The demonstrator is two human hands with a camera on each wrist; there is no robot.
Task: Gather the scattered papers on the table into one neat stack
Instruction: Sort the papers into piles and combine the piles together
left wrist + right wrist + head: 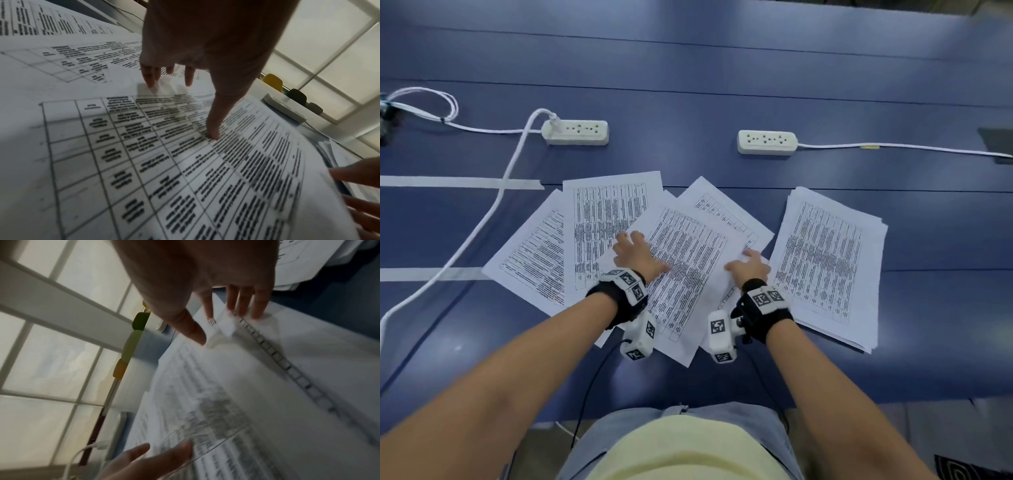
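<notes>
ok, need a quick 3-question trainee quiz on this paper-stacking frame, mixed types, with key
1. True or false: the left hand rests with spread fingers on the top sheet.
2. Which side of the loose sheets is the separate pile on? A) left B) right
3. Fill in: beyond the papers lie ___ white power strips.

Key: 1 true; 2 B; 3 two.
</notes>
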